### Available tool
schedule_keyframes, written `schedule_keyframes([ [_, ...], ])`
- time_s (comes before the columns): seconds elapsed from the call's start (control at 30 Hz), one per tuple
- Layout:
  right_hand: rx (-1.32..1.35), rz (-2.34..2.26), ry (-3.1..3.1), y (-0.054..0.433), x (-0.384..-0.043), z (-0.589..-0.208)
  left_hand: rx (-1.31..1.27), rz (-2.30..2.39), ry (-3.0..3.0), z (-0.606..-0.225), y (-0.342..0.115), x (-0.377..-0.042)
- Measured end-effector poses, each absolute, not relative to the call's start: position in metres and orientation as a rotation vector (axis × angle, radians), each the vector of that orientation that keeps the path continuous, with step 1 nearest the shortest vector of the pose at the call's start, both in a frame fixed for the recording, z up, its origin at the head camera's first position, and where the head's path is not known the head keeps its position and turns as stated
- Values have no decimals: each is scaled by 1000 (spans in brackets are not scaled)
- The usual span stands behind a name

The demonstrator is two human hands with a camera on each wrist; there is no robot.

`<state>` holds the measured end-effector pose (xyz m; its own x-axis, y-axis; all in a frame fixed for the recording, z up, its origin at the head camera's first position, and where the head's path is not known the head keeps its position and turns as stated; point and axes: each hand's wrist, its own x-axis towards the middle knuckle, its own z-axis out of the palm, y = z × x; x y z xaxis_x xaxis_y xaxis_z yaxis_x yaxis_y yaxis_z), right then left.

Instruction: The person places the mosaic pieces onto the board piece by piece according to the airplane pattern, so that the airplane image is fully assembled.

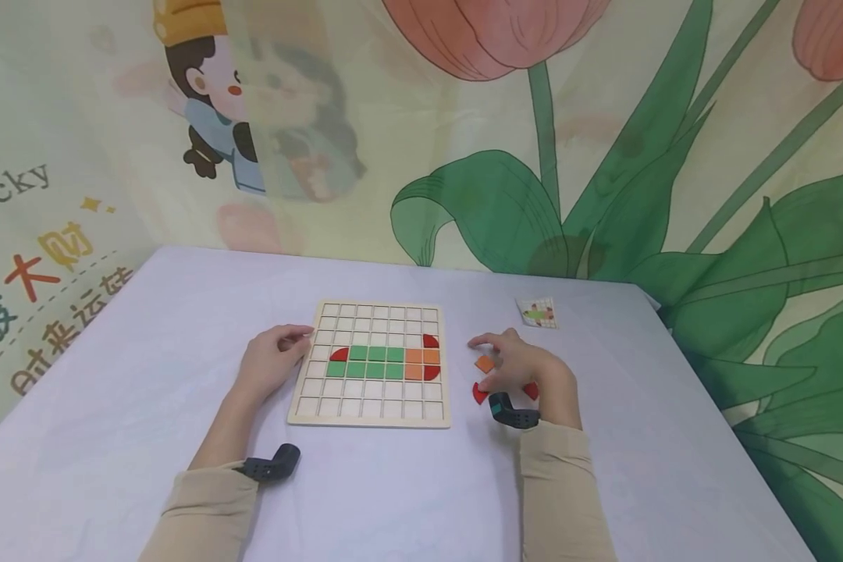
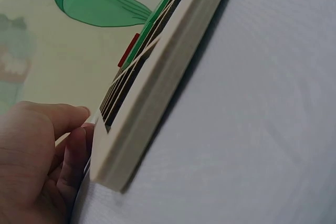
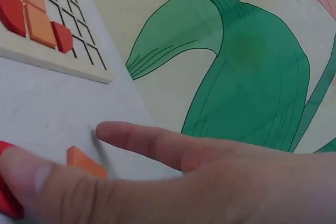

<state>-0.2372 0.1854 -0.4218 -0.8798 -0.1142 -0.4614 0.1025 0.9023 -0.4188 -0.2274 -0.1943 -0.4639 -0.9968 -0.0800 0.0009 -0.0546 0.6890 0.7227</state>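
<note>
A wooden grid board [image 1: 298,411] lies on the table, bearing green tiles [image 1: 375,362], orange tiles [image 1: 422,356] and red quarter-round tiles [image 1: 431,341]. My left hand [image 1: 270,359] rests against the board's left edge with its fingers loosely bent; the left wrist view shows fingertips [image 2: 79,116] at the board's side. To the right of the board, my right hand [image 1: 520,365] is spread over loose tiles. Its thumb [image 3: 31,174] touches a red tile [image 1: 479,394], while the index finger reaches forward, apart from the tiles. Beneath it lies an orange tile [image 1: 485,364].
Another red tile [image 1: 531,391] lies by the right wrist, partly hidden. Farther back is a small pattern card [image 1: 538,313]. A printed cloth backdrop [image 1: 337,226] stands behind the white-covered table [image 1: 393,499].
</note>
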Motion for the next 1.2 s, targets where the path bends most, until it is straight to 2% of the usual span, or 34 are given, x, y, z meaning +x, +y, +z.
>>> schedule_keyframes([
  [0.93, -202, -772, 2665, 156, -245, -429, 117, -1217, -2868, -465, -197, -227],
  [1.2, -126, -786, 2694, 152, -248, -430, 111, -1213, -2867, -465, -196, -228],
])
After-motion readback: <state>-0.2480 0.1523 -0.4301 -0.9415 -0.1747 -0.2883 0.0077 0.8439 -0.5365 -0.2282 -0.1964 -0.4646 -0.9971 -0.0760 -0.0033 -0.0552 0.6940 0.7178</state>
